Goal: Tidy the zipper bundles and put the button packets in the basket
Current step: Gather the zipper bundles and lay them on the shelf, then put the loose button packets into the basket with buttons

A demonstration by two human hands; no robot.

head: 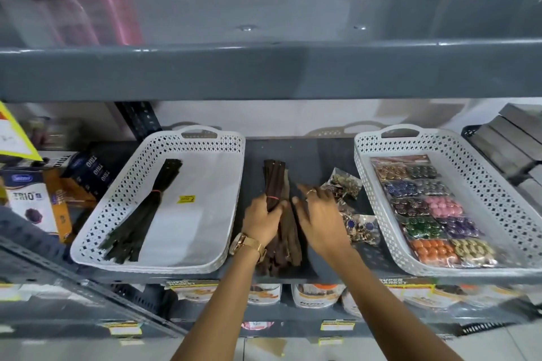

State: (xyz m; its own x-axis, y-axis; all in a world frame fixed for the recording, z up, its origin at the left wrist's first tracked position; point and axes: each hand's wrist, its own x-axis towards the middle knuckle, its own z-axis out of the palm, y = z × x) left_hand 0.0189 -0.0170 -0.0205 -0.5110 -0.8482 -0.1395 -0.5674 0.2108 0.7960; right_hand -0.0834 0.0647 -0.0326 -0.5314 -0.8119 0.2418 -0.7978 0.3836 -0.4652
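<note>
- Fingers (272, 208) of the left hand (261, 221) clamp the brown zipper bundle (275, 214); right hand (318, 214) hovers beside it, spread, empty.
- Bundle-tidying step; next, likely squaring it, then moving button packets (344, 184), right of the bundle.

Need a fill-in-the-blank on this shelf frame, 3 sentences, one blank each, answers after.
1. The left hand grips the brown zipper bundle lying on the shelf between the two ____ baskets.
2. The dark zipper bundle lies inside the ____ basket.
3. Two loose button packets lie on the shelf, just ____ of the right basket.

Answers: white; left; left
</note>
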